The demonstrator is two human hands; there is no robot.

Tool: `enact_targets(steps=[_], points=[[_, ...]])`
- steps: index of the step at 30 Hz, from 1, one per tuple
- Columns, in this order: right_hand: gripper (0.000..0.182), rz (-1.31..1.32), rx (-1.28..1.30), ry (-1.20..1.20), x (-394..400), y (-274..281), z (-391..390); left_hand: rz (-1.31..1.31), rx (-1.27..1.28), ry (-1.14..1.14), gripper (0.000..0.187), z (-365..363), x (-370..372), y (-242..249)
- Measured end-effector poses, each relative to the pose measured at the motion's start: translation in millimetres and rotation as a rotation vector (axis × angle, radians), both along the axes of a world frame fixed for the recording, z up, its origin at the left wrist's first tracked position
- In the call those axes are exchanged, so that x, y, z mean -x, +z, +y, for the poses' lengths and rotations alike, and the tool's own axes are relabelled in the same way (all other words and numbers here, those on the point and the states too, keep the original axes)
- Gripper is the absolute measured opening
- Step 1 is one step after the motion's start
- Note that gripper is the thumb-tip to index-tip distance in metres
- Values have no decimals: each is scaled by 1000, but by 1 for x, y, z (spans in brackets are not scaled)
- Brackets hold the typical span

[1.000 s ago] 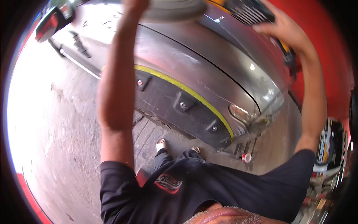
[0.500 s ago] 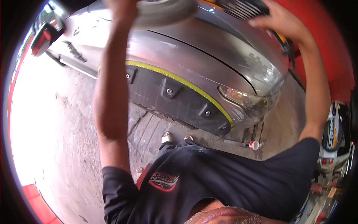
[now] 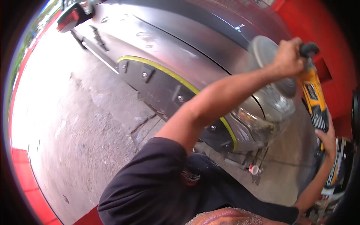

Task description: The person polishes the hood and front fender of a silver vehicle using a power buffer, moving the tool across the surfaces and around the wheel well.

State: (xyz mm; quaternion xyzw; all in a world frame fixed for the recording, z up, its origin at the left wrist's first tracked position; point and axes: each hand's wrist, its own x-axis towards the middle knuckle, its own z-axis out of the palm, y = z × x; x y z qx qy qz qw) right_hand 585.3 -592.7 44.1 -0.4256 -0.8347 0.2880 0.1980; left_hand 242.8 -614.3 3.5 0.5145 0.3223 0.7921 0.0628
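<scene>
My left hand (image 3: pixel 290 58) is wrapped around the front of a yellow-and-black polisher (image 3: pixel 313 92), at its black side handle (image 3: pixel 309 49). At the rear end of the tool my right hand (image 3: pixel 327 138) grips the dark body. The round grey pad (image 3: pixel 262 52) is blurred and overlaps the front corner of the silver car (image 3: pixel 210 45), above the headlight (image 3: pixel 245 118). My left forearm crosses in front of the fender and hides part of it.
Yellow tape (image 3: pixel 161 67) edges the dark wheel-arch cover (image 3: pixel 165 88). A side mirror (image 3: pixel 71 18) juts out at upper left. On the concrete floor (image 3: pixel 90 131) stands a small red-and-white can (image 3: pixel 254 170). A red wall (image 3: pixel 330 33) rises at right, with another vehicle (image 3: pixel 333 180) below.
The polisher has swung from the top of the view to the right, over the car's front corner. My left arm now reaches across to the right, and my right hand is lower.
</scene>
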Motion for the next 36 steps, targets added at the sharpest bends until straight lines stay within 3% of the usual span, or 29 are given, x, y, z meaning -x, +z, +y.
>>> enact_targets(steps=[1, 2, 3, 5, 7, 15, 18, 21, 23, 27, 29, 31, 36], points=[[94, 15, -33, 7, -11, -1, 5, -21, -16, -11, 17, 9, -2, 0], [94, 37, -68, 49, -9, -3, 14, 50, -151, 114, 15, 27, 1, -2], [93, 65, -96, 84, -7, -2, 22, 44, -97, 109, 12, 32, 8, -1], [93, 87, -128, 107, 6, 5, 23, -71, -13, -79, 14, 18, 24, 11], [92, 92, -144, 97, 33, 13, 21, -99, -48, -68, 15, 13, 55, 22], [94, -14, -219, 221, 211, 45, 49, -78, -131, 266, 20, 33, 233, 29], [96, -54, -186, 185, 290, 68, 18, -145, -178, 108, 16, -22, 293, 41], [104, -72, -170, 196, 367, 82, -19, -95, -196, 213, 13, -47, 346, 48], [97, -40, -179, 253, 388, 82, -13, -4, -78, 193, 17, -55, 374, 46], [99, -108, -157, 189, 454, 109, -28, -92, -52, 105, 19, -63, 427, 53], [99, -128, -162, 211, 477, 118, -16, 25, -137, 576, 23, -48, 443, 57], [98, -123, -132, 206, 493, 125, -19, -74, -89, 282, 25, -49, 466, 58], [99, -170, -141, 252, 530, 137, -10, -109, -34, 371, 27, -74, 492, 65]])
